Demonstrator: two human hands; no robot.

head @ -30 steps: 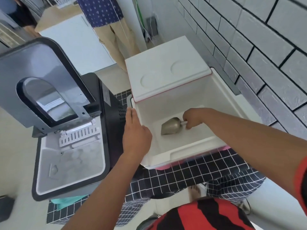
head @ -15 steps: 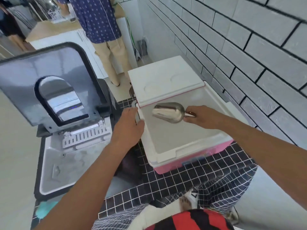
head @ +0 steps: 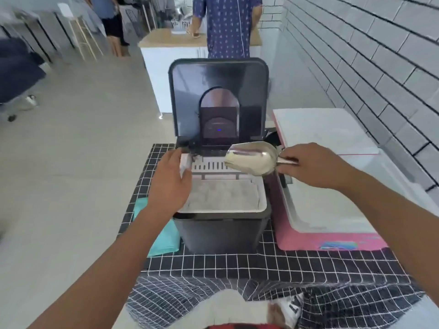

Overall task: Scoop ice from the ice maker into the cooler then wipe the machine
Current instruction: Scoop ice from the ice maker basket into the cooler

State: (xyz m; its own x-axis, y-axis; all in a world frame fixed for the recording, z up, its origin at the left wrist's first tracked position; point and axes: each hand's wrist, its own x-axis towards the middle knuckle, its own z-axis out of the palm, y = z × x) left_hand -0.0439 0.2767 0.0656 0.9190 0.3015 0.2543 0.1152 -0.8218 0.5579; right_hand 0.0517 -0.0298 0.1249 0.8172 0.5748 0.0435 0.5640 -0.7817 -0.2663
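The black ice maker (head: pixel 221 230) stands in the middle of the table with its lid (head: pixel 218 91) raised upright. Its white bin (head: pixel 223 195) holds ice. My right hand (head: pixel 313 165) grips the handle of a metal scoop (head: pixel 251 159), which hangs over the back right of the bin with its mouth pointing left. My left hand (head: pixel 172 184) rests with straight fingers on the left rim of the ice maker. The pink and white cooler (head: pixel 332 236) stands just to the right of the machine, its white lid (head: pixel 320 129) swung back.
A black cloth with a white grid (head: pixel 273 264) covers the table. A teal cloth (head: pixel 164 236) lies at the machine's left side. The white brick wall (head: pixel 368 67) runs along the right. A person in a blue patterned shirt (head: pixel 228 27) stands at a counter behind.
My right hand lifted the scoop out of the cooler and carried it left over the ice maker's bin. My left hand moved from the cooler's edge to the ice maker's left rim. My view turned left.
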